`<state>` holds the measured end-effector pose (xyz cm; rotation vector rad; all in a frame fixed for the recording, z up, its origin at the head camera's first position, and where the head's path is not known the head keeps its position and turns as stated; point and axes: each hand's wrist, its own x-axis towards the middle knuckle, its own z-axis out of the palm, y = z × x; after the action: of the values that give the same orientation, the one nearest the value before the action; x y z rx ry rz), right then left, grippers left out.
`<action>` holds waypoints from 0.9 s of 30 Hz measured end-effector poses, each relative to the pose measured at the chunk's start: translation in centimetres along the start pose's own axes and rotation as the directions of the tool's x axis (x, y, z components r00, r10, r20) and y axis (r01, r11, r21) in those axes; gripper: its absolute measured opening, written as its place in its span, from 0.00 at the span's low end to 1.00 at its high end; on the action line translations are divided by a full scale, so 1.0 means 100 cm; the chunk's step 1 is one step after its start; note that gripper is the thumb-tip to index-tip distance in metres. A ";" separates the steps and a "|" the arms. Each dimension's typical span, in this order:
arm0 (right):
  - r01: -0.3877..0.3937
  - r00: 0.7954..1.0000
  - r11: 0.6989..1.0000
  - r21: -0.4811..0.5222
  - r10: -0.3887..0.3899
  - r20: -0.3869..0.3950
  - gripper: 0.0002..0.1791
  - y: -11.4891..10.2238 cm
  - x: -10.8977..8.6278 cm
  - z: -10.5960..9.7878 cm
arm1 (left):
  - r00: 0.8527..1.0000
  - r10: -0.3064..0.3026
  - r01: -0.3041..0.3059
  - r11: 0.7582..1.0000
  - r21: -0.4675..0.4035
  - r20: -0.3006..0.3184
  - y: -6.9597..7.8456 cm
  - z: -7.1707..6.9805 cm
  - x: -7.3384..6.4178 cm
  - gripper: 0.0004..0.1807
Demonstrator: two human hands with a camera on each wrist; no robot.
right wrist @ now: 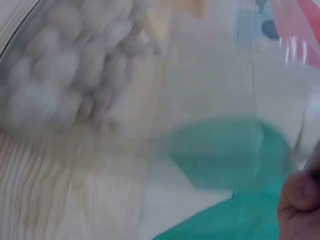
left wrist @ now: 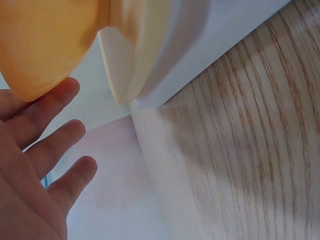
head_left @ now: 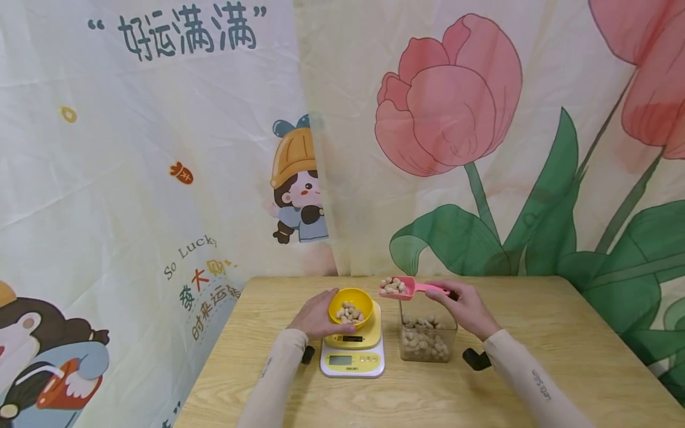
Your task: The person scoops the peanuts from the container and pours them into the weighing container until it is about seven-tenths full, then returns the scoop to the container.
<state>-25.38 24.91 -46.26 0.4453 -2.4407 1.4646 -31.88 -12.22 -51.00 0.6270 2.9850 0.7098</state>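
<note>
My left hand (head_left: 316,315) holds the side of a yellow bowl (head_left: 350,293), thumb along the near side and fingers behind. Peanuts (head_left: 349,312) lie in the bowl, which sits on a yellow and white kitchen scale (head_left: 353,350). In the left wrist view a fingertip touches the bowl (left wrist: 45,45) while other fingers (left wrist: 72,182) spread free. My right hand (head_left: 470,308) grips the handle of a pink scoop (head_left: 409,288) loaded with peanuts (head_left: 393,286). The scoop is raised above the left rim of a clear container (head_left: 428,358), part-filled with peanuts. The right wrist view is blurred.
Everything stands on a light wooden table (head_left: 257,356). A printed cloth (head_left: 353,178) with tulips and cartoon figures hangs right behind the table's far edge. Black wrist gear (head_left: 476,359) shows below the right wrist.
</note>
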 end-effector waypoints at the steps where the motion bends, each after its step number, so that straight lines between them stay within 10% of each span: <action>1: 0.011 1.000 1.000 0.008 -0.011 0.004 0.15 -0.002 0.003 0.004 | 1.000 0.001 -0.001 1.000 0.001 0.000 0.000 0.000 0.000 0.65; 16: 0.056 0.987 0.990 -0.129 -0.035 0.158 0.15 -0.022 0.034 0.063 | 1.000 -0.015 0.015 1.000 -0.015 -0.003 -0.001 0.005 -0.001 0.66; 27: 0.129 0.954 0.956 -0.263 -0.048 0.296 0.12 -0.032 0.045 0.069 | 1.000 -0.020 0.020 1.000 -0.016 -0.009 -0.001 0.005 -0.002 0.66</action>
<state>-28.76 16.78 -45.21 0.7393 -2.7556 1.0556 -31.73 -12.20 -51.49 0.5938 2.9863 0.7357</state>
